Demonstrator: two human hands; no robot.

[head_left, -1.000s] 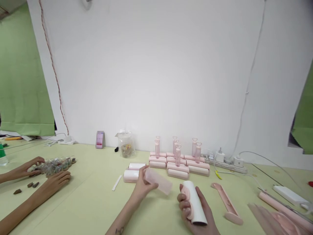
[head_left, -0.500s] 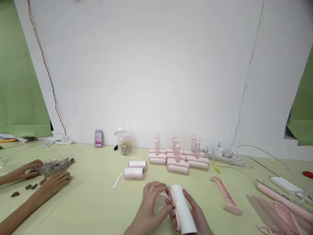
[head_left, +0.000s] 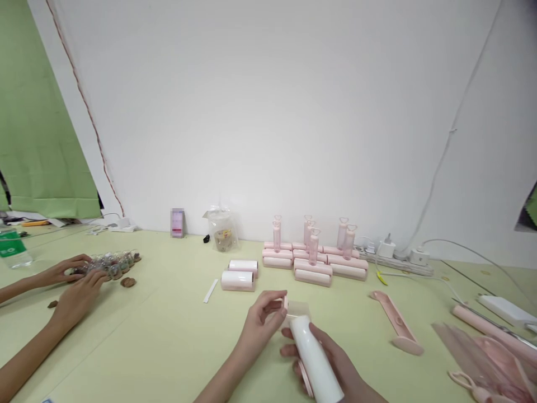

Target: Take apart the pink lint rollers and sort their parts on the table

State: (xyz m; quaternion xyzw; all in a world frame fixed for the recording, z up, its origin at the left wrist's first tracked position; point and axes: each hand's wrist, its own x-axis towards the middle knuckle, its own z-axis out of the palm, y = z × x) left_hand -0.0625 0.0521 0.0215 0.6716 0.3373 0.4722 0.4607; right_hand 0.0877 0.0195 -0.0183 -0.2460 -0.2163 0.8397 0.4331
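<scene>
In the lower middle of the head view, my right hand is wrapped round a white lint roller roll, held at a tilt. A pink curved piece shows along the roll's left side, under my fingers. My left hand, to the left of the roll's upper end, pinches a small pink part between thumb and fingertips. Just behind, a pale see-through piece is partly covered by my hands. To the right lies a long pink holder with a rounded end.
Pink lint rollers with upright handles stand by the wall. Two white rolls and a white strip lie left of them. A power strip and pink parts are at right. Another person's hands handle small jars at left.
My left hand has drawn away from the roll, with the small pink part now in its fingertips. The view has shifted, and the other person's hands have moved over the jars.
</scene>
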